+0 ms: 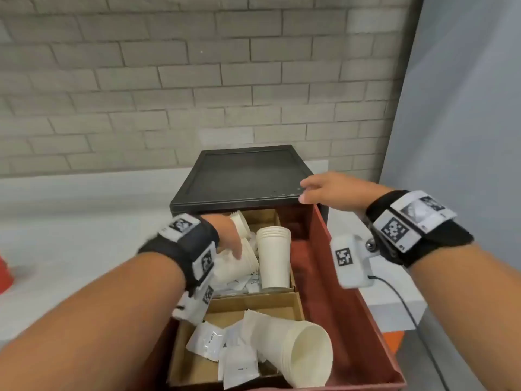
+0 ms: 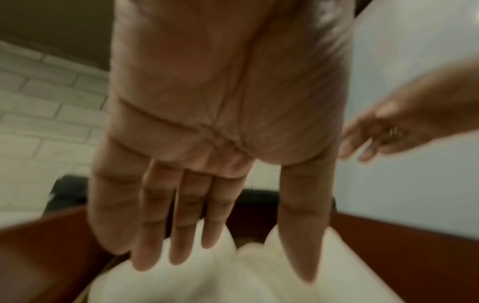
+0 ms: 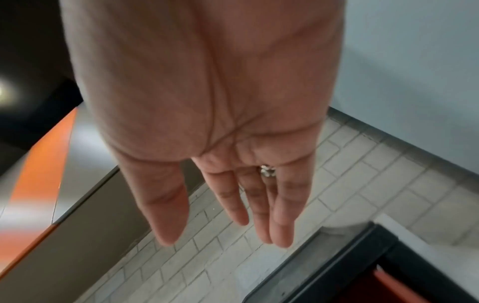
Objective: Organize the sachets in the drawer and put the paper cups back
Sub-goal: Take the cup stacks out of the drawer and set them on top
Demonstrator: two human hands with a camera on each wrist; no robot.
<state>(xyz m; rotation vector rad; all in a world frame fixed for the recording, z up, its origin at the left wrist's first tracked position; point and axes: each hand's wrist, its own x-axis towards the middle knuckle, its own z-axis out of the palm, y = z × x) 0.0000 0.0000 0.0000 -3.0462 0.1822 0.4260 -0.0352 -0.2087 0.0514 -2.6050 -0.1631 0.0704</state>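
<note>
A red drawer [image 1: 338, 306] stands pulled out of a black cabinet [image 1: 242, 176]. Cardboard dividers [image 1: 253, 301] split it. In the far compartment an upright stack of white paper cups [image 1: 274, 255] stands beside a tipped stack [image 1: 239, 263], with white sachets [image 1: 239, 283] under them. My left hand [image 1: 231, 238] reaches onto the tipped stack with straight fingers [image 2: 155, 235] over the white cups [image 2: 233, 276]. In the near compartment another cup stack [image 1: 296, 351] lies on its side among loose sachets [image 1: 208, 340]. My right hand [image 1: 318, 187] hovers open at the cabinet's front right corner, fingers [image 3: 259, 205] straight.
A grey brick wall [image 1: 197, 80] rises behind the cabinet, and a pale panel [image 1: 465, 108] stands on the right. The cabinet sits on a white counter [image 1: 70, 221]. A red object [image 1: 4, 275] shows at the left edge. A black cable [image 1: 403, 306] hangs from my right wrist camera.
</note>
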